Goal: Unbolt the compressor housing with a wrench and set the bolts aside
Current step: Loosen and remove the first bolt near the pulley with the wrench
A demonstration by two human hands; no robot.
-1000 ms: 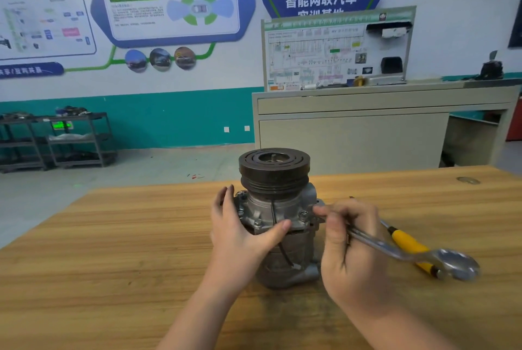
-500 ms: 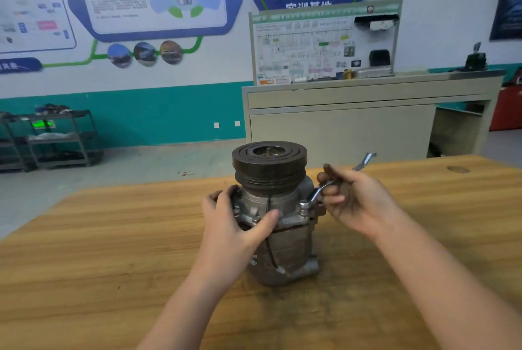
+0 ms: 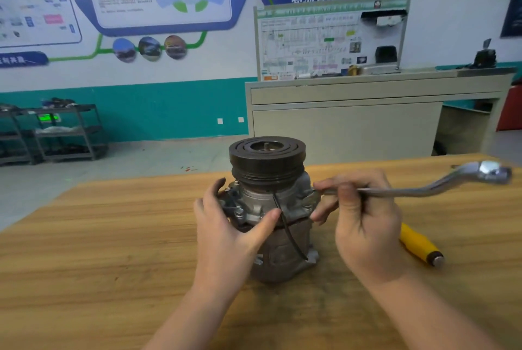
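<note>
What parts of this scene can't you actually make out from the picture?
- Head view: where the wrench meets the bolt is hidden by the right hand.
- The wrench's far end is blurred.
- The compressor has its back side turned away, and the left hand covers part of its front.
- The yellow-handled tool is partly behind the right hand.
- No loose bolts can be picked out on the table.
</note>
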